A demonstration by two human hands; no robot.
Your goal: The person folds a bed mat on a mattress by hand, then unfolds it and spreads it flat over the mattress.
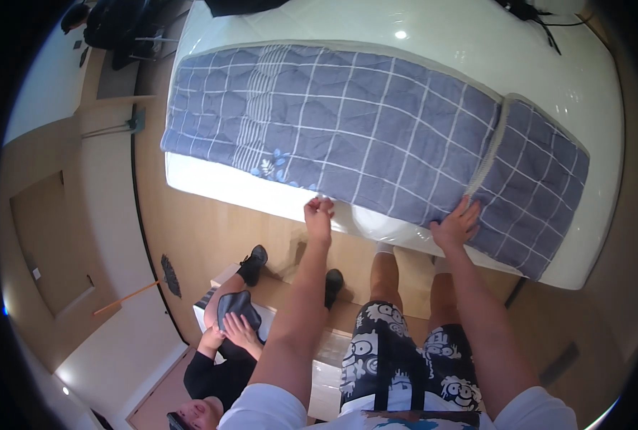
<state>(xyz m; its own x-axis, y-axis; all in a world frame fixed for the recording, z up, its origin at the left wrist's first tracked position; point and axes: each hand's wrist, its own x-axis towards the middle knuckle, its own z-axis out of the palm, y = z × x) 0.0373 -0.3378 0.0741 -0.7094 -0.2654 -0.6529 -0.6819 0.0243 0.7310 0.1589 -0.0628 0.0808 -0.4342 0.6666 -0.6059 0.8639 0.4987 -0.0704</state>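
Observation:
A blue-grey quilted mattress pad (376, 122) with white grid lines lies lengthwise along the bed, its right end folded back over itself with a striped border at the fold. My right hand (459, 226) rests flat on the pad's near side, just by that fold, fingers spread. My left hand (319, 215) is at the pad's near edge, close to a printed leaf pattern. Its fingers are curled together; whether they pinch the edge I cannot make out.
Under the pad is a white mattress (218, 172), shiny as if plastic-wrapped. Another person (218, 365) sits at lower left, hands on a dark object (236, 308). A mop (168, 276) lies near the left wall. Black cables (541, 21) lie at the far right.

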